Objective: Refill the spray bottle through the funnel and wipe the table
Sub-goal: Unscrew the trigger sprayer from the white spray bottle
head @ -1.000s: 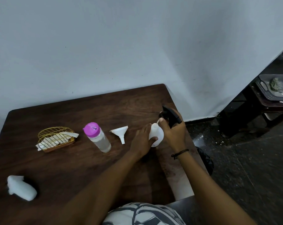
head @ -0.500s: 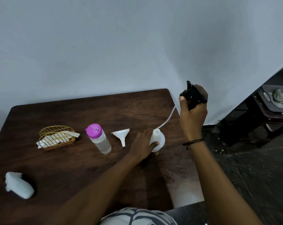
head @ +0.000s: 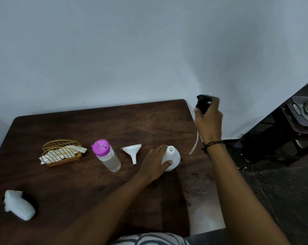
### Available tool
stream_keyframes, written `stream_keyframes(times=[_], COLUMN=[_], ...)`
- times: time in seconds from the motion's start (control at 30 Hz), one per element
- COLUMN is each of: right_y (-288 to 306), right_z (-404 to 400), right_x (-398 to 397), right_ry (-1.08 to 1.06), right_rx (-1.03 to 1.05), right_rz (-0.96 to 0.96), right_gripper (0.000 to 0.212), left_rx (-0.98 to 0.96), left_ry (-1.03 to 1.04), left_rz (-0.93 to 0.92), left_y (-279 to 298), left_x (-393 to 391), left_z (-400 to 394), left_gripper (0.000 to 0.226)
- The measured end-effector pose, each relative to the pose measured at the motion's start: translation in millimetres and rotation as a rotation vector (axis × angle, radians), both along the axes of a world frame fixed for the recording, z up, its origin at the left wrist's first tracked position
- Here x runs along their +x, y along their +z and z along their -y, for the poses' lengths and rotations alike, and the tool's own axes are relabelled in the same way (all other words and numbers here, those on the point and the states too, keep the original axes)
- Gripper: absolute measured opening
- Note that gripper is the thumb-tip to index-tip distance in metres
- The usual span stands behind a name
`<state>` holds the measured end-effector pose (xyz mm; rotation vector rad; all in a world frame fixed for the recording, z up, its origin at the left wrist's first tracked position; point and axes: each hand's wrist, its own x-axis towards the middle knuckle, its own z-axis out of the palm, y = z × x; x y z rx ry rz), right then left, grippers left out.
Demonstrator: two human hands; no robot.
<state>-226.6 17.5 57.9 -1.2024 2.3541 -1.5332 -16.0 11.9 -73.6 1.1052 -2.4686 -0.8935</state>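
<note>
A white spray bottle body [head: 174,157] stands on the dark wooden table [head: 114,124] with its neck uncovered. My left hand [head: 154,162] grips its left side. My right hand [head: 209,119] is raised past the table's right edge, closed on the black spray head [head: 202,103]; its white dip tube [head: 193,146] hangs free, clear of the bottle. A white funnel [head: 132,152] lies on its side just left of the bottle. Further left stands a clear refill bottle with a pink cap [head: 107,156]. A white sponge or cloth [head: 19,205] lies at the front left.
A gold wire basket [head: 61,152] with white paper strips sits at the left middle of the table. A white wall runs behind the table. To the right is dark floor and a low dark stand with a grey tray [head: 301,112].
My right hand pulled the black spray head with its tube up out of the bottle and carried it right and slightly down. The left hand stayed on the bottle.
</note>
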Motion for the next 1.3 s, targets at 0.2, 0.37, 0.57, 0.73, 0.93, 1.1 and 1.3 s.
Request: stream_keyframes(times=[0.2,0.37,0.57,0.73,0.93,1.1,1.3], right_y=[-68,-113,-138,-146,-147,-140,-103], right_z=[1,-3,-3,-7,-13,-19,-28], right_x=[13,10,5,14,10,8,20], right_ry=[0.139,0.137,0.101,0.165,0.256,0.298,0.148], right_rx=[0.468,0.698,0.820,0.843,0.865,0.889,0.532], right_rz=[-0.161,-0.320,-0.418,-0.424,-0.420,-0.366,-0.250], right_gripper=[0.027,0.030,0.033,0.042,0.056,0.056,0.035], left_rx=[-0.023,-0.030,-0.049,-0.064,-0.045,-0.039,-0.015], left_ry=[-0.023,-0.016,-0.024,-0.023,-0.028,-0.032,-0.009], left_rz=[-0.021,-0.053,-0.060,-0.034,-0.010,-0.016,-0.042], left_y=[-2,-5,-5,-1,4,7,10], left_x=[1,-1,0,-1,-1,-1,1], left_z=[3,3,4,5,5,3,3], left_gripper=[0.058,0.057,0.056,0.056,0.055,0.053,0.064])
